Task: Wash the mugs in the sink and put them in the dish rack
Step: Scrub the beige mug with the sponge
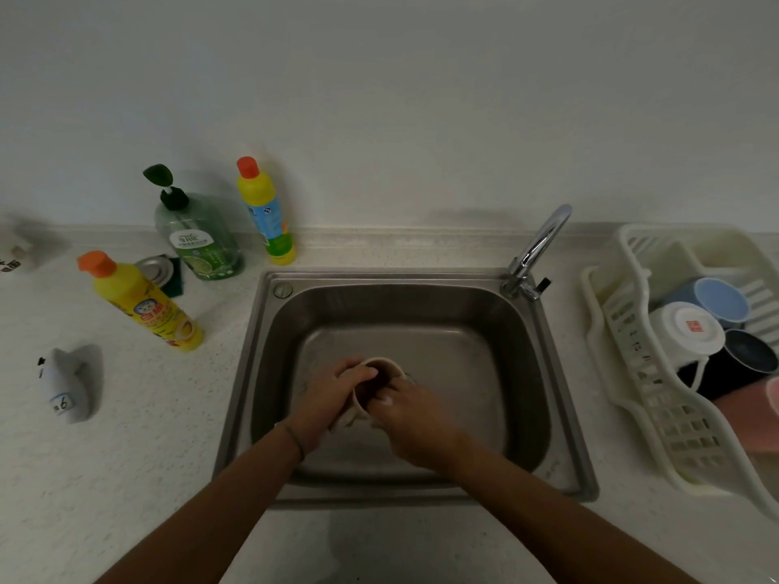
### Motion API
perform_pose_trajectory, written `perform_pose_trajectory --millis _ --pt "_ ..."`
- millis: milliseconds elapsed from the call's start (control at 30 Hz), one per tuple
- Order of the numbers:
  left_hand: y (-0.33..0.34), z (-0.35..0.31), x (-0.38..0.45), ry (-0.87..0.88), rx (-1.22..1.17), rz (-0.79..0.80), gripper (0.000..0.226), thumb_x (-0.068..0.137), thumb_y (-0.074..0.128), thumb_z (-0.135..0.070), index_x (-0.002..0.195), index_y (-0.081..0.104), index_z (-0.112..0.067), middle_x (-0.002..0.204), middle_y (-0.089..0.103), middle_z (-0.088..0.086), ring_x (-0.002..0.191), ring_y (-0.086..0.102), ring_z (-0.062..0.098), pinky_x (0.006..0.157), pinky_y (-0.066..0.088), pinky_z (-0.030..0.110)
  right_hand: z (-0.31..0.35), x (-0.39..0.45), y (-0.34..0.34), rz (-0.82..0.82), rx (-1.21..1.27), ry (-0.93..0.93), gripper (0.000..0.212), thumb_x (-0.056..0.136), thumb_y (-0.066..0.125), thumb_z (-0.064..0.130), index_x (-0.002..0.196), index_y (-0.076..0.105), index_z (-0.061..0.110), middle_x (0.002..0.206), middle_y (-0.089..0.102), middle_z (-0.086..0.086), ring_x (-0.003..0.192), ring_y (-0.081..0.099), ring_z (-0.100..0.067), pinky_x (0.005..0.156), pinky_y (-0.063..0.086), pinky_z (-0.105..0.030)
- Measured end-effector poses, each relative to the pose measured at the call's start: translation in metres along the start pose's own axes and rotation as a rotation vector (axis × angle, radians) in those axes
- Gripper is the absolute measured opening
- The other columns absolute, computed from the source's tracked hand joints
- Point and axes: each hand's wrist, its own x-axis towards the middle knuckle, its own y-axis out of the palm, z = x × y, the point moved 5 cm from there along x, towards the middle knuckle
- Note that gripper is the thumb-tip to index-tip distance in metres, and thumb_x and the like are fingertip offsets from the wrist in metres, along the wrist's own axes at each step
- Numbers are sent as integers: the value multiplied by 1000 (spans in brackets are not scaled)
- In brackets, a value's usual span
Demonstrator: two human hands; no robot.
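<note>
over the sink (543,373), mug (379,375) between both hands (337,398)

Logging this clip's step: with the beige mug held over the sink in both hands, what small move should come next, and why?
Probably rinse it under the faucet: the left hand grips the beige mug, the right hand has fingers inside it, and no water is visibly running.

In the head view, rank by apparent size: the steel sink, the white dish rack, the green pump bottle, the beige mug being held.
1. Steel sink
2. White plastic dish rack, partly cut off by the frame
3. Green pump bottle
4. Beige mug, mostly hidden by hands, so unsure
</note>
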Motion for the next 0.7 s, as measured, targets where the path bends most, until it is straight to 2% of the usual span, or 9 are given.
perform_pose_trajectory --millis 67,133,200,333,400,500,567,600,700 --pt "3 -7 -3 -14 -4 39 28 96 67 -34 123 68 -25 116 71 6 93 69 16 60 54 24 4 2 -7 -60 46 30 27 92 61 16 119 64 16 107 70 -4 94 64 -23 75 58 -39" --pt "0 -8 -6 -10 -64 45 44 87 73 -47 129 64 -35 126 67 2 109 67 21 72 61 36 0 3 -14 -144 114 125 15 91 60 17 104 69 17 94 72 -2 83 67 -20 71 58 -38" --pt "-2 -5 -9 0 -233 7 63 77 78 -51 136 58 -39 134 63 6 119 65 29 82 62 46 -8 5 -17 -207 204 255 14 92 57 20 96 71 18 88 72 0 77 67 -17 68 58 -37" --pt "18 -2 -19 25 -437 -127 82 76 80 -36 149 42 -34 135 61 13 118 64 31 71 61 38 -1 7 -22 -341 293 331 16 96 55 21 97 72 20 86 73 4 72 68 -12 64 57 -30" --pt "25 -2 -19 46 -482 -218 96 70 83 -31 153 35 -30 134 61 13 116 64 31 71 58 37 9 7 -21 -388 328 369 15 97 58 16 97 73 18 84 73 3 69 68 -12 63 57 -27" --pt "24 0 -17 80 -455 -316 105 70 89 -16 155 28 -26 131 64 17 114 67 33 90 58 42 14 11 -4 -275 479 511 19 95 53 19 96 71 13 86 73 -3 72 67 -19 67 57 -39" --pt "18 1 -16 67 -407 -340 88 78 83 -4 148 33 -23 127 64 18 110 68 34 92 57 47 19 10 2 -180 661 520 19 95 53 18 104 69 15 95 72 -3 80 67 -17 73 58 -39" --pt "14 0 -17 56 -374 -331 79 82 80 -2 144 36 -23 125 63 16 107 67 32 84 58 46 22 8 -1 -133 636 449 23 94 54 14 113 67 16 104 72 -3 89 67 -19 78 58 -40" --pt "4 -3 -15 50 -300 -263 66 86 75 -2 137 39 -25 122 58 8 105 63 26 70 56 40 18 4 -1 8 144 171 53 90 54 6 141 50 16 136 59 -10 124 53 -28 95 52 -45"
